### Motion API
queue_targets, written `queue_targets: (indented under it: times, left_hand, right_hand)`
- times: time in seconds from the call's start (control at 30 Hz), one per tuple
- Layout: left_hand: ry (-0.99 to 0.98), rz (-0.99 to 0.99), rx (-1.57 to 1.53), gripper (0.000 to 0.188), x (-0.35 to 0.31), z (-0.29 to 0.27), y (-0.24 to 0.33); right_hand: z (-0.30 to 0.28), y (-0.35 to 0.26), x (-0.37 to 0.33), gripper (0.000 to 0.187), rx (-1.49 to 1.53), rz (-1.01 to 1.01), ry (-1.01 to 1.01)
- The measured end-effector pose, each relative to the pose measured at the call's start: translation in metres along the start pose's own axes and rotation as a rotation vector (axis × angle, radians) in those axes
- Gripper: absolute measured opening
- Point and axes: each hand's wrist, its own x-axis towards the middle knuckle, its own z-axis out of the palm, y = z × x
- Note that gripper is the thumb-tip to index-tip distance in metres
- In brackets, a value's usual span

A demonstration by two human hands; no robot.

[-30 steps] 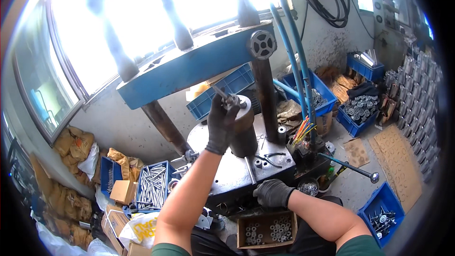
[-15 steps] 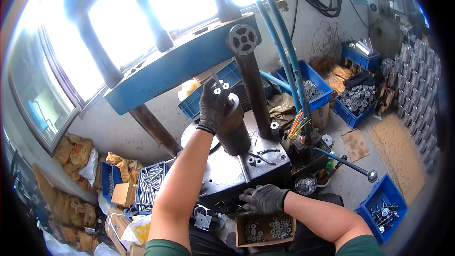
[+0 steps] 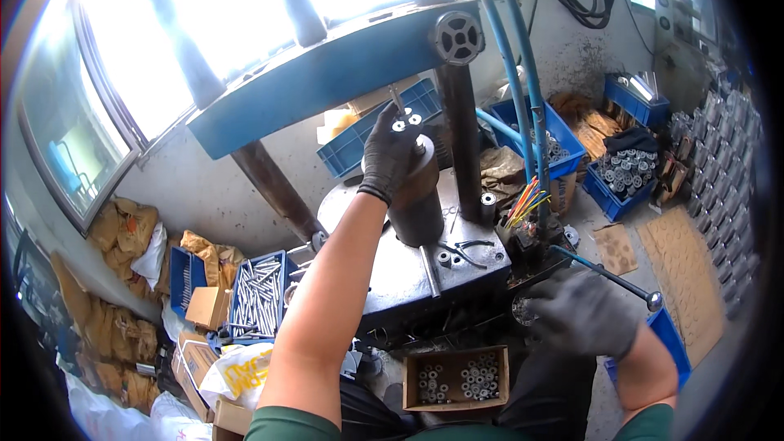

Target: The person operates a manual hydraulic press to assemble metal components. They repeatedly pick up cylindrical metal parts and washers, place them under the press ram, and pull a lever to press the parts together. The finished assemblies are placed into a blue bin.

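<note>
My left hand (image 3: 389, 155), in a dark glove, is raised at the top of a thick dark steel cylinder (image 3: 416, 208). Its fingers are closed on a metal part with round silver lobes (image 3: 407, 123) and a thin shaft pointing up; the hand hides the lower side. Above hangs the blue crossbeam (image 3: 335, 82) of a press. My right hand (image 3: 584, 310), also gloved, is smeared by motion at the right, near a long lever (image 3: 608, 275) with a ball end. Whether its fingers are closed cannot be made out.
On the metal press table (image 3: 392, 282) lie pliers (image 3: 469, 255), a small ring and a rod. A box (image 3: 456, 404) of small metal rings stands below. Blue bins hold rods (image 3: 260, 298) at left and round parts (image 3: 625, 171) at right. Dark posts (image 3: 461, 139) flank the cylinder.
My right hand has swung from the press table's front edge out to the right, toward the lever. My left hand still holds the lobed part by the cylinder top. The view has shifted slightly.
</note>
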Motion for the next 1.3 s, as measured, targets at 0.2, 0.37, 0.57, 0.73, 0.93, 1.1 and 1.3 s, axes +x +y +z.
queue_targets:
  times: [0.2,0.37,0.57,0.73,0.93,1.1,1.3]
  left_hand:
    - [0.085,0.153,0.351,0.061,0.012,-0.002,-0.013]
    - [0.140,0.044,0.507,0.059,0.001,0.010,0.014]
    - [0.163,0.109,0.495,0.061,0.003,0.000,-0.001]
    - [0.108,0.105,0.330,0.055,0.010,-0.007,-0.011]
    - [0.113,0.180,0.631,0.045,0.003,0.009,0.004]
    - [0.068,0.185,0.644,0.040,0.019,-0.008,-0.021]
    - [0.070,0.130,0.347,0.051,0.013,0.000,-0.012]
  right_hand:
    - [-0.043,0.049,-0.077,0.026,-0.114,0.380,-0.253]
    - [-0.022,0.041,-0.110,0.028,-0.011,0.441,-0.386]
    - [0.014,0.022,-0.137,0.020,-0.010,0.494,-0.364]
    - [0.014,0.018,-0.132,0.018,-0.021,0.509,-0.408]
    - [0.003,0.025,-0.130,0.018,-0.012,0.501,-0.397]
    - [-0.015,0.017,-0.100,0.021,0.033,0.556,-0.222]
    - [-0.008,0.025,-0.117,0.023,0.012,0.457,-0.419]
